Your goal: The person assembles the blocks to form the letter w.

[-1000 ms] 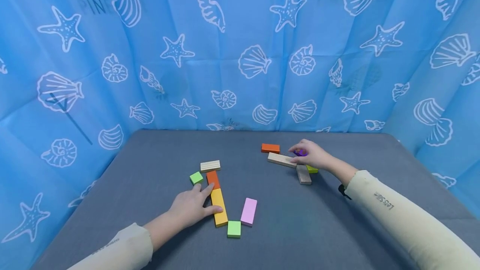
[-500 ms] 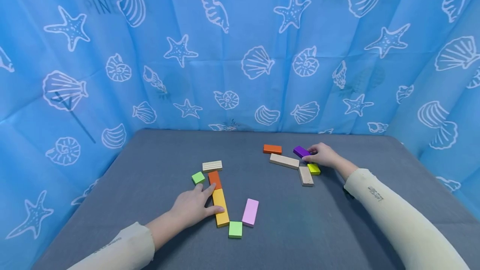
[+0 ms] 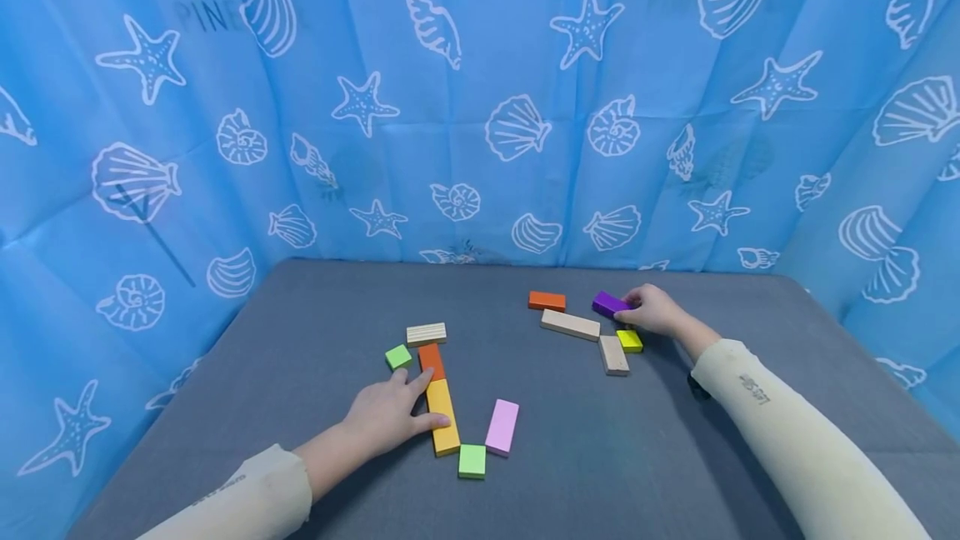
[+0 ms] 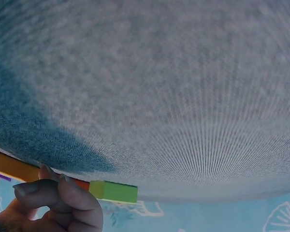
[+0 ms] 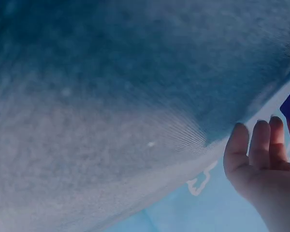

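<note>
And the right hand (image 3: 654, 309) has the purple block (image 3: 610, 304), pinching it near its right end, thumb on the near side! It's over on the right of the grey surface (image 3: 555, 482), just beyond the small yellow block (image 3: 630, 342); whether it's lifted, I can't tell. Looks like painted wood, so I'd call it light, stiff and hard to damage, though smooth paint could slip a little. Best hold? Across the narrow width, close to the middle, because an end pinch like this may let it swivel. Meanwhile the left hand (image 3: 381, 415) lies with thumb and forefinger apart, gripping nothing, thumb touching the amber bar (image 3: 441, 402), forefinger on the orange block (image 3: 430, 355) meeting its far end.
</note>
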Tool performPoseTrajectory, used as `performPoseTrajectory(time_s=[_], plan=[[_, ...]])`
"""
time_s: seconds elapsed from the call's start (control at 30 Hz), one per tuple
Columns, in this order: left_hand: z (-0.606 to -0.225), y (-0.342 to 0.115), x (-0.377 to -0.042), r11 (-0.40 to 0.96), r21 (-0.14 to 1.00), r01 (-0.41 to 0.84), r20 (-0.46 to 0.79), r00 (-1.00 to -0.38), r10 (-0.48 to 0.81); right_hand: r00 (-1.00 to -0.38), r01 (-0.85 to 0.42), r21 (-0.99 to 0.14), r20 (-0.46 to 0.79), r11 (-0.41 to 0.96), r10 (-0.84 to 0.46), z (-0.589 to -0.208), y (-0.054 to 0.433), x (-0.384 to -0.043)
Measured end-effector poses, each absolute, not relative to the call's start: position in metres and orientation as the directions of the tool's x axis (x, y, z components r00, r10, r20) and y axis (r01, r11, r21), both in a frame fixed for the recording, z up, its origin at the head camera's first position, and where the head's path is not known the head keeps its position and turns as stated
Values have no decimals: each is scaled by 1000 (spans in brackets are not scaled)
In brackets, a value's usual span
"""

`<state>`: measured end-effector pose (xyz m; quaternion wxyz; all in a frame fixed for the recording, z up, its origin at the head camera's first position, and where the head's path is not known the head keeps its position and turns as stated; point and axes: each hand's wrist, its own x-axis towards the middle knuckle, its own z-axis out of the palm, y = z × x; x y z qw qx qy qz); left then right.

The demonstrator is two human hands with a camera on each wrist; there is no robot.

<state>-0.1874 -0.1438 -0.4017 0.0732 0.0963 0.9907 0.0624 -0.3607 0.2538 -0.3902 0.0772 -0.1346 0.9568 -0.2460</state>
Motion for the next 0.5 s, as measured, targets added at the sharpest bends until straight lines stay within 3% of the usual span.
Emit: performPoseTrajectory(time_s=[0.23,0.5], plan=[[-403,-144,-187,975,118,188,-115,-973,201,-941,-287,-532,3,796,-337,-381,253,-349],[-400,-144,-189,976,89,197,-107,-973,206,-876,-421,-579,58,698,-479,-374,245,-331]])
